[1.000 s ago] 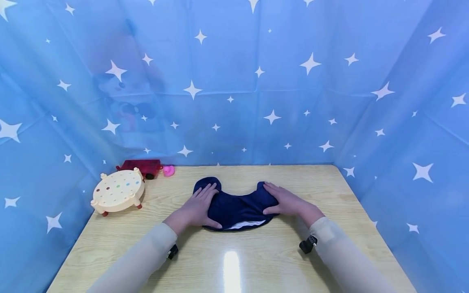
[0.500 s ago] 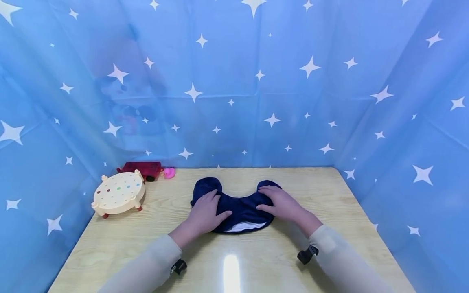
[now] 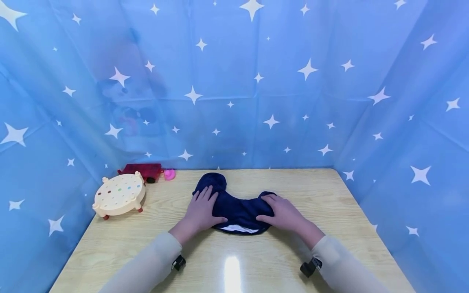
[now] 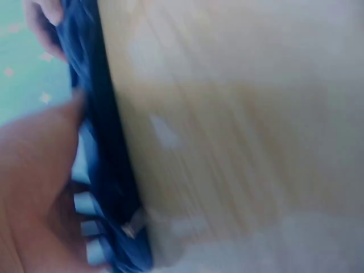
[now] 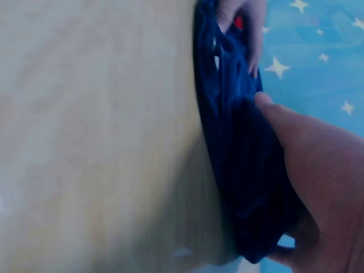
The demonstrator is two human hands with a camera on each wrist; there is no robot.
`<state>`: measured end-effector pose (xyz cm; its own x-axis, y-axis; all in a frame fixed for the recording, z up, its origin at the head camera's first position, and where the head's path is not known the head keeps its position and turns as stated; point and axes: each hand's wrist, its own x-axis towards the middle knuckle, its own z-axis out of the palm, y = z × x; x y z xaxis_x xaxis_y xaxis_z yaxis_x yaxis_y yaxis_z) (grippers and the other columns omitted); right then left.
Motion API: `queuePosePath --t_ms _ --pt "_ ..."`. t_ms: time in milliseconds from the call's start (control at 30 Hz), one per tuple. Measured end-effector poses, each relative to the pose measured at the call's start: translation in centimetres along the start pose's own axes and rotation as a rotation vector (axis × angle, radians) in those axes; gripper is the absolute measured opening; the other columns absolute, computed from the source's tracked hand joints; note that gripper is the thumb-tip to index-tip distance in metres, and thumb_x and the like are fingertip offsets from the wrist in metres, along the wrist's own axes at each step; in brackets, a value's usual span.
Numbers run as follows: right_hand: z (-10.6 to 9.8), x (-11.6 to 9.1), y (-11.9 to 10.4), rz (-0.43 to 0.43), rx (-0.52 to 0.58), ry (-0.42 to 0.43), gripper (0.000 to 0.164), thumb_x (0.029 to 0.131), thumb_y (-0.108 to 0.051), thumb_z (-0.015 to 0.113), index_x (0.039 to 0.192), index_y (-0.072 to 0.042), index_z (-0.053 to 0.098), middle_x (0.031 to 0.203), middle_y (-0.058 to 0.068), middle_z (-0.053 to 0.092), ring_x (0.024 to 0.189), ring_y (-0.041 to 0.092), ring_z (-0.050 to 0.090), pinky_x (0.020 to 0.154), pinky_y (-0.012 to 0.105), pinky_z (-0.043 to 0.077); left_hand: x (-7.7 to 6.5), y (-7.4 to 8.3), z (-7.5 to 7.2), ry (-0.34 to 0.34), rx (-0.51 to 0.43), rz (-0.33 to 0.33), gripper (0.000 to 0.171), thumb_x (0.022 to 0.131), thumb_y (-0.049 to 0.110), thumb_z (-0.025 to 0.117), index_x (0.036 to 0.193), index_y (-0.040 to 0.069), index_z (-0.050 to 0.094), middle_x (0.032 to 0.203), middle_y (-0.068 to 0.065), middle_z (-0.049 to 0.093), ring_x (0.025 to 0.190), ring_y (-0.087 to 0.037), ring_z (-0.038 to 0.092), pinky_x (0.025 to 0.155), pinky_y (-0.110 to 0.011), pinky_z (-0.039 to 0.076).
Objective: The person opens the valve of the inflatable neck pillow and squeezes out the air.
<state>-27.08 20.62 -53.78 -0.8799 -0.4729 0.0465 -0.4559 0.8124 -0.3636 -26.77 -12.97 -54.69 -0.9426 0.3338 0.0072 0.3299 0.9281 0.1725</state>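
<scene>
A navy, U-shaped neck pillow [image 3: 238, 209] lies on the table with its curve toward me and its two ends pointing away. A strip of white lining [image 3: 238, 229] shows along its near edge. My left hand [image 3: 200, 212] rests on the pillow's left part, fingers spread and fairly straight, thumb pointing inward. Its far left end stands out beyond those fingertips. At the right end my right hand [image 3: 283, 212] holds the fabric, fingers bent over it and thumb nearer the middle. In the right wrist view, the dark pillow [image 5: 242, 153] runs along the thumb, and its underside is hidden.
A cream round toy stool [image 3: 119, 193] with spotted top and short legs stands at the table's left. Behind it are a red toy cart [image 3: 143, 170] and a pink toy duck [image 3: 169, 174]. A blue starry curtain [image 3: 234, 81] borders the wooden table [image 3: 311, 185].
The pillow has tilted: its left end moved away from me and its right end came nearer. My hands shifted slightly on it, and the view tipped up a little.
</scene>
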Motion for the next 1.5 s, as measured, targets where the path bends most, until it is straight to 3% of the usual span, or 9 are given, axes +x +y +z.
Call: queuePosePath --t_ms 133,200,400,600,733,1000,1200,1367,1500 --pt "0.1 -1.7 -1.2 0.014 -0.002 0.015 0.080 0.100 -0.061 0.076 0.152 -0.002 0.062 0.151 0.024 0.062 0.137 0.047 0.061 0.112 0.064 0.049 -0.6 0.9 -0.2 0.011 -0.025 -0.132 0.106 0.088 0.071 0.082 0.158 -0.004 0.053 0.169 -0.028 0.042 0.158 -0.045 0.039 0.125 -0.064 0.035" --pt "0.2 -2.4 -1.9 0.031 0.006 0.024 0.078 0.098 -0.061 0.078 0.149 -0.004 0.065 0.147 0.022 0.064 0.134 0.046 0.062 0.111 0.062 0.051 -0.4 1.0 -0.4 -0.018 -0.098 -0.123 0.107 0.089 0.067 0.083 0.160 -0.006 0.050 0.170 -0.032 0.038 0.160 -0.047 0.034 0.126 -0.064 0.033" --pt "1.0 -4.2 -3.9 0.018 0.035 0.033 0.081 0.089 -0.068 0.084 0.139 -0.006 0.071 0.127 0.008 0.067 0.116 0.029 0.067 0.101 0.051 0.056 1.7 -0.8 -0.5 -0.122 -0.338 0.040 0.119 0.087 0.066 0.085 0.168 -0.006 0.036 0.177 -0.036 0.018 0.167 -0.049 0.011 0.132 -0.065 0.015" --pt "1.7 -5.5 -6.1 -0.021 0.080 0.051 0.081 0.087 -0.073 0.083 0.132 -0.006 0.072 0.116 -0.001 0.062 0.108 0.018 0.061 0.094 0.046 0.056 4.5 -3.0 1.1 -0.116 -0.298 0.245 0.123 0.084 0.070 0.085 0.172 0.000 0.033 0.181 -0.028 0.015 0.169 -0.045 0.007 0.133 -0.065 0.013" --pt "2.1 -6.0 -7.4 -0.013 0.111 0.054 0.080 0.087 -0.074 0.082 0.130 -0.007 0.071 0.114 -0.004 0.058 0.107 0.016 0.059 0.092 0.042 0.056 6.4 -3.3 0.8 -0.128 -0.256 0.349 0.121 0.085 0.068 0.087 0.173 0.004 0.033 0.182 -0.022 0.017 0.169 -0.043 0.009 0.133 -0.064 0.016" --pt "3.0 -6.5 -8.3 -0.009 0.186 0.047 0.079 0.090 -0.069 0.083 0.134 -0.005 0.068 0.119 -0.005 0.057 0.112 0.016 0.056 0.096 0.041 0.055 8.1 -2.4 -1.3 -0.192 -0.138 0.395 0.117 0.086 0.071 0.085 0.174 0.013 0.034 0.184 -0.015 0.012 0.170 -0.038 0.006 0.135 -0.056 0.015" --pt "3.1 -6.7 -8.2 0.026 0.240 0.030 0.080 0.089 -0.067 0.084 0.138 -0.006 0.067 0.121 -0.005 0.058 0.116 0.015 0.057 0.098 0.042 0.054 6.6 -2.1 -1.2 -0.159 -0.168 0.360 0.101 0.094 0.061 0.082 0.171 0.011 0.041 0.183 -0.018 0.017 0.169 -0.042 0.014 0.133 -0.061 0.021" --pt "3.0 -7.0 -8.5 0.026 0.350 0.003 0.077 0.090 -0.062 0.087 0.138 -0.005 0.068 0.120 -0.002 0.058 0.109 0.014 0.059 0.095 0.038 0.054 2.4 -0.1 -2.0 -0.096 -0.299 0.248 0.086 0.100 0.058 0.077 0.164 0.007 0.051 0.175 -0.025 0.034 0.162 -0.046 0.031 0.128 -0.063 0.030" --pt "2.4 -7.1 -8.6 -0.003 0.507 -0.054 0.063 0.095 -0.050 0.087 0.137 -0.006 0.069 0.117 0.002 0.061 0.100 0.013 0.062 0.086 0.031 0.056 -1.2 2.4 -2.2 -0.116 -0.348 0.168 0.102 0.093 0.075 0.073 0.165 0.006 0.050 0.172 -0.024 0.039 0.160 -0.045 0.036 0.126 -0.064 0.034"
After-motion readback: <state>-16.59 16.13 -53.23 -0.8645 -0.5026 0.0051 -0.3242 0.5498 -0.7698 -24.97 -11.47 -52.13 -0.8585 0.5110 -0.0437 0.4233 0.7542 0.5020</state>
